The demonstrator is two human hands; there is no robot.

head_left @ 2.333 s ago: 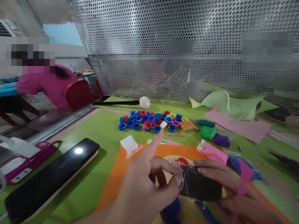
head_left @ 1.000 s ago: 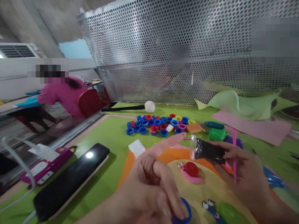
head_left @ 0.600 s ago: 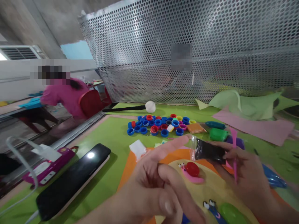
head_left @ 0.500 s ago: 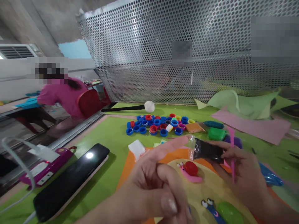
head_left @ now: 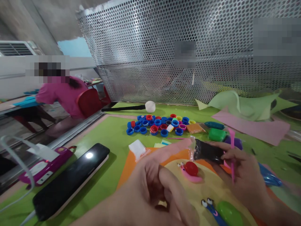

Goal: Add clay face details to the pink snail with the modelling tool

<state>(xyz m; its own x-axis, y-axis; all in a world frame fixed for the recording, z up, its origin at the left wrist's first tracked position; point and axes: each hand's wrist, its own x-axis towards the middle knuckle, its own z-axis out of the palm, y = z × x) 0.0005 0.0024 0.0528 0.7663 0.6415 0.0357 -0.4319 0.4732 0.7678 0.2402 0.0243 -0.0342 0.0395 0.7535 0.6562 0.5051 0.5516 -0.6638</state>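
Craft classroom, green table [head_left: 110, 135], bottle caps [head_left: 160, 124], clay packs [head_left: 217, 134]

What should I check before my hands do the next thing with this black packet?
1. Black packet gripped by the right hand: ok.
2. Pink stick tucked in that same hand: ok.
3. Left hand pointing finger touching the packet's clear wrapper: ok.
4. Wrapper opened: cannot tell.
5. Snail on the yellow board untouched by both hands: ok.
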